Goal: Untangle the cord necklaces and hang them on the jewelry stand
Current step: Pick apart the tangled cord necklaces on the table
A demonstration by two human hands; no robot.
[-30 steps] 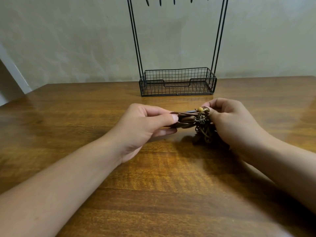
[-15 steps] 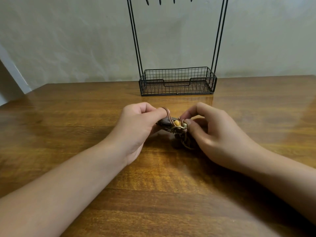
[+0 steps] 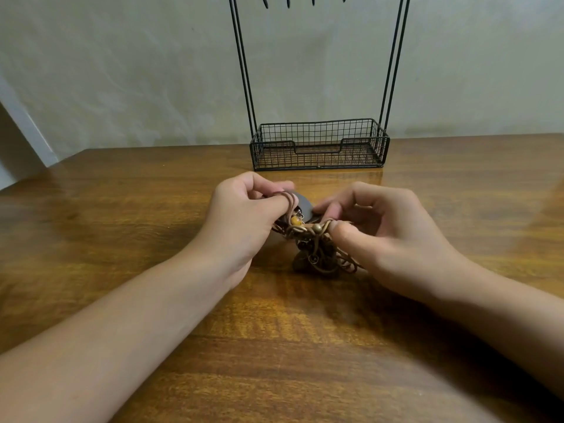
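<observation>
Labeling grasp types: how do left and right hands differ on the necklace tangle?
The left hand has cord loops running over its thumb side and sits against the dark round pendant; the right hand pinches a cord by a brass bead between thumb and fingers. The left hand's fingers are curled tight; the right hand's arch more loosely. Both hold the same cord necklaces above the table, short of the jewelry stand.

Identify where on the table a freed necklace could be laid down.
Bare wood lies left of the left hand, right of the right hand, and near, between the forearms. It is crowded around the tangled necklaces and before the stand's wire basket.
</observation>
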